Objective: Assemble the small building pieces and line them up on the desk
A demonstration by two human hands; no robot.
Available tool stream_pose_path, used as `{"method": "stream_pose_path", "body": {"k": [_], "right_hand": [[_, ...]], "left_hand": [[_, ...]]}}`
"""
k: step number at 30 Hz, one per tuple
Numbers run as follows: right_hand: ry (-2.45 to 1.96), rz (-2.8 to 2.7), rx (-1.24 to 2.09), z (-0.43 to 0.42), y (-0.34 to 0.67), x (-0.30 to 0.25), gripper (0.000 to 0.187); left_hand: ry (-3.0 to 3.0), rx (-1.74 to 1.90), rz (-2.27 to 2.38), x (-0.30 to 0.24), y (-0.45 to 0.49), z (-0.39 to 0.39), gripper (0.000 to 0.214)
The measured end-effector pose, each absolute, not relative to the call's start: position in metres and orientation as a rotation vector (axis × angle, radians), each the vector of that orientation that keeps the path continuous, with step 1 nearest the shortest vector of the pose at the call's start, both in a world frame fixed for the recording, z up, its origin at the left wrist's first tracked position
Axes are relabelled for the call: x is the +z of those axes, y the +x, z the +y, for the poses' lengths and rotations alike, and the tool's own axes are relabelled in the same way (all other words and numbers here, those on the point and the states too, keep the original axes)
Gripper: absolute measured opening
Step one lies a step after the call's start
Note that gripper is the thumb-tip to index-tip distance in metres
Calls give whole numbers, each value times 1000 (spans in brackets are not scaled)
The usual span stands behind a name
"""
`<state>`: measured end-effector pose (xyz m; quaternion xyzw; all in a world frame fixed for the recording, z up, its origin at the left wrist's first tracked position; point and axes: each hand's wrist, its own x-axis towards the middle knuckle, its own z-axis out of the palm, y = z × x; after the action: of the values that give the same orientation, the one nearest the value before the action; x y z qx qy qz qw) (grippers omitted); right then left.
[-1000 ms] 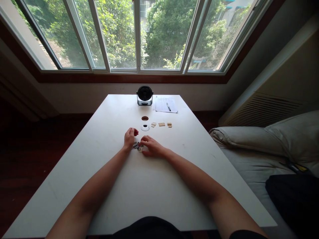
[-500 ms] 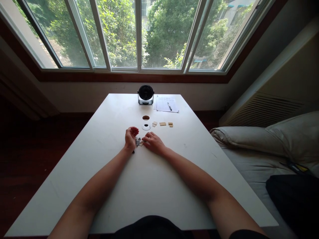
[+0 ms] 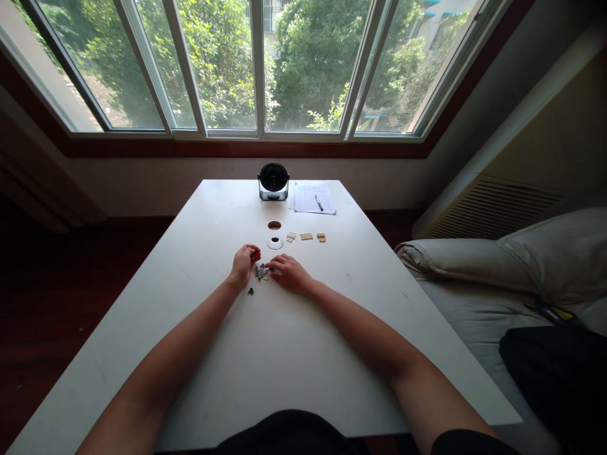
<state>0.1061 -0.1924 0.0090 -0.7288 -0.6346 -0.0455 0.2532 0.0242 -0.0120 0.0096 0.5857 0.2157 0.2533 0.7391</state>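
Observation:
A small pile of grey and dark building-brick pieces (image 3: pixel 260 272) lies on the white table between my hands, with a few pale pieces (image 3: pixel 266 277) at its lower right. My left hand (image 3: pixel 243 264) stands on its edge just left of the pile, its fingers curled in; what they hold, if anything, is hidden. From the right, my right hand (image 3: pixel 290 274) reaches over the pile, fingers apart and fingertips at the pieces. One dark piece (image 3: pixel 251 291) lies apart, nearer to me, below my left hand.
Beyond my hands lie three groups of tan pieces: loose ones (image 3: pixel 291 237), a row (image 3: pixel 306 236) and a small cluster (image 3: pixel 321 237). A round cover (image 3: pixel 275 243) lies before a table hole (image 3: pixel 274 225). Farther back are a black round device (image 3: pixel 274 180) and paper (image 3: pixel 310 197) with a pen (image 3: pixel 319 203).
My left hand has shifted slightly away from the pile and its fingers have curled more, uncovering the dark piece below it. My right hand's fingers have spread over the pile. The view has moved a little.

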Motion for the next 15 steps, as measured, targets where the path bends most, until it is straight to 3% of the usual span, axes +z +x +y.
{"method": "stream_pose_path", "body": {"k": [7,12,15], "right_hand": [[-2188,-1500,-226,-206,122,16,31],[-2492,-1363,-125,-217,130,20,18],[-2546,-1368,-152,-208,121,17,17]], "left_hand": [[2164,450,273,19,-21,-11,23],[2574,354,-137,19,-56,-16,62],[2711,302,-189,15,-59,-15,67]]}}
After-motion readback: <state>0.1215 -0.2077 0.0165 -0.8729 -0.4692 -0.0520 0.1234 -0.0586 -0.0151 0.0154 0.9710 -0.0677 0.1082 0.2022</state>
